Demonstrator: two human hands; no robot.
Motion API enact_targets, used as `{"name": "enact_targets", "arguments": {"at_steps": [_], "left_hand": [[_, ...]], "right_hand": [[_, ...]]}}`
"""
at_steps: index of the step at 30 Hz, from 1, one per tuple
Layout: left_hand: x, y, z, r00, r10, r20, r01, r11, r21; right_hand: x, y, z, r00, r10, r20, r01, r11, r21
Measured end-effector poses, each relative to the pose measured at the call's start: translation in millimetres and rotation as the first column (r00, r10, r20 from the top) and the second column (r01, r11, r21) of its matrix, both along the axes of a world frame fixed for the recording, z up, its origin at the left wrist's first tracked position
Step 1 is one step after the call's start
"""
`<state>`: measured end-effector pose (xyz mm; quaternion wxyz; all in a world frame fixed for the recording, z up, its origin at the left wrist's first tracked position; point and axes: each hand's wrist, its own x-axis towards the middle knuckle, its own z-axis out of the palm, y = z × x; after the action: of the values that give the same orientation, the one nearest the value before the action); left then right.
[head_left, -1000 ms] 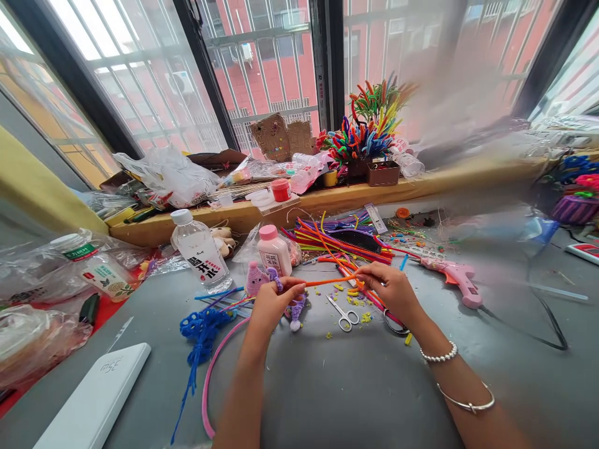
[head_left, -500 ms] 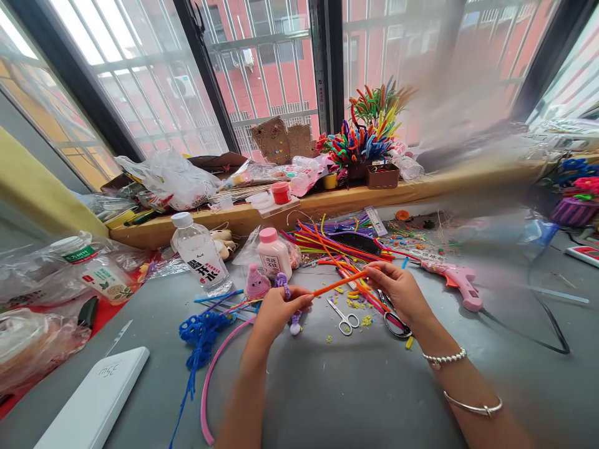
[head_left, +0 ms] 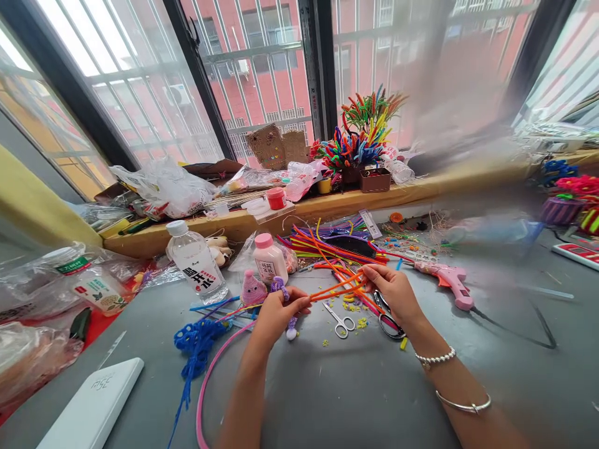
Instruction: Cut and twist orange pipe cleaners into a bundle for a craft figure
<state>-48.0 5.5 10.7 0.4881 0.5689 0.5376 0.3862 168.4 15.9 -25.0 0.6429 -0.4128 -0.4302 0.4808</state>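
An orange pipe cleaner [head_left: 334, 289] stretches between my two hands, its strands forming a narrow loop above the table. My left hand [head_left: 279, 315] pinches one end between thumb and fingers. The other end is in the closed fingers of my right hand [head_left: 395, 296]. Beneath it lie small white-handled scissors [head_left: 344, 325] among yellow scraps. Black-handled scissors [head_left: 392, 327] rest just under my right hand. Behind my left hand sits a pink crocheted figure [head_left: 253, 289], with a purple crocheted piece [head_left: 279, 284] partly hidden by the fingers.
Behind the hands lies a heap of colored pipe cleaners [head_left: 309, 246]. A pink glue gun [head_left: 452, 280] with its cord is at right. A water bottle [head_left: 197, 265], pink-capped bottle [head_left: 270, 259], blue yarn piece [head_left: 199, 343] and white power bank [head_left: 96, 405] occupy the left.
The orange pipe cleaner was a nearly straight line between my hands; now its strands are spread apart into a narrow loop. The view has shifted slightly.
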Motion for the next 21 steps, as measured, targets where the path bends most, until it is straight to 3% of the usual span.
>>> {"name": "enact_targets", "arguments": {"at_steps": [6,15,18,21], "left_hand": [[-6,4,-4.3,0.99,0.07,0.121,-0.068,0.997,-0.021],[0,0,0.2,0.984,0.069,0.164,-0.062,0.997,-0.046],[-4,-2,4.3,0.977,0.115,0.177,-0.117,0.993,0.005],[-14,-5,10.7,0.971,0.19,0.148,-0.212,0.965,0.154]], "right_hand": [[-1,-2,6.1,0.969,0.082,-0.233,-0.1,0.993,-0.065],[1,-5,8.5,0.761,0.137,-0.634,-0.196,0.98,-0.023],[1,-7,9.8,0.807,0.208,-0.553,-0.294,0.953,-0.071],[-1,-8,9.5,0.911,0.315,-0.267,-0.366,0.915,-0.171]]}}
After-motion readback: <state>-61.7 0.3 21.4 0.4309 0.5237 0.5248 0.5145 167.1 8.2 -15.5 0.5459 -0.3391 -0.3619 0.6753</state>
